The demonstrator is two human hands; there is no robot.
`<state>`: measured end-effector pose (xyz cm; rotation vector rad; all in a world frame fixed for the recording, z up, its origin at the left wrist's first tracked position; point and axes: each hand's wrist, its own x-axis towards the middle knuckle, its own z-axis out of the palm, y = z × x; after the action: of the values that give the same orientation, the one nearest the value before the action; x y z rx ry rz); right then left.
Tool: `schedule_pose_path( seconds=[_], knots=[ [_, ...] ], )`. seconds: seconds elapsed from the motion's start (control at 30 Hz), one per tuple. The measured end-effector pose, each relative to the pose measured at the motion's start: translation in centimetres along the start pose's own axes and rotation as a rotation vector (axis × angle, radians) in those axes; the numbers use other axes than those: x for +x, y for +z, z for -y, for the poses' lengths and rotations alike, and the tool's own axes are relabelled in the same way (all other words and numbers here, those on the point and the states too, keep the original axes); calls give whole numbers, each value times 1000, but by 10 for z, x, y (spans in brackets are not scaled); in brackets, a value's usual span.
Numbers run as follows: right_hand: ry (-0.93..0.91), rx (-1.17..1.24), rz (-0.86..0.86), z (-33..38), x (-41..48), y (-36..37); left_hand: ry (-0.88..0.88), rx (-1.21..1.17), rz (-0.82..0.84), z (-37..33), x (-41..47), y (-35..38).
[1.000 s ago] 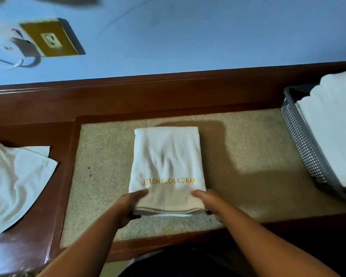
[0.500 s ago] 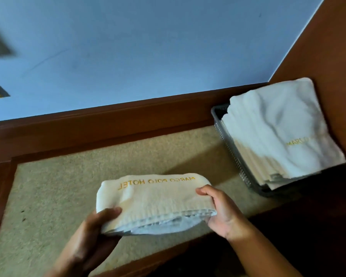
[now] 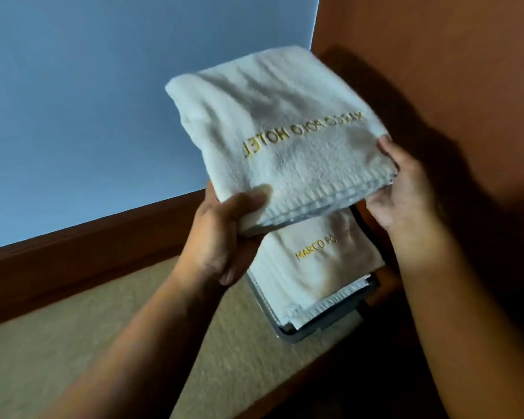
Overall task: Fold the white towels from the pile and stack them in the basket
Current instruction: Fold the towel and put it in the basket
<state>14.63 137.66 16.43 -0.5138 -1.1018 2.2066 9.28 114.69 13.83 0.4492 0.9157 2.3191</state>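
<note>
A: What could go wrong from here?
B: The folded hotel towel (image 3: pixel 285 140), mid-frame, is held in the air above the grey basket (image 3: pixel 288 334) at lower centre. The left hand (image 3: pixel 224 234) grips its near corner, thumb on top; the right hand (image 3: pixel 403 189) pinches its right edge. I'd judge the layered hems could splay if either grip eases, or it could land askew on the stacked towels (image 3: pixel 312 267) piled above the rim.
A: And the materials?
B: Thick white terry in a soft rectangular fold, with gold stitched lettering; a hard-looking basket rim; a coarse beige surface (image 3: pixel 118 343) edged in glossy brown wood
</note>
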Motion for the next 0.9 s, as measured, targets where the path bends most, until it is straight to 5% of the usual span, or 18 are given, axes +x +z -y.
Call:
schedule_pose_path(
  seconds=[0.23,0.3,0.37,0.47,0.6,0.7,0.9],
  knots=[
    [441,-313,-327,-84,26,-164,-525,289,-324,160,8,-19],
    [481,-328,-339,-93,22,-174,-383,536,-454,153,14,-22],
    [405,-474,-503,-94,19,-173,-93,1069,-458,134,28,-14],
    [112,-855,-708,-94,4,-148,323,1679,-157,112,77,4],
    [-302,-1378,-404,-111,8,-139,124,2228,196,119,162,-20],
    [-172,-1437,-187,-111,21,-145,-20,2246,136,128,189,-53],
    [-124,-1437,-77,-119,46,-150,-129,2235,106,119,227,-76]
  ],
)
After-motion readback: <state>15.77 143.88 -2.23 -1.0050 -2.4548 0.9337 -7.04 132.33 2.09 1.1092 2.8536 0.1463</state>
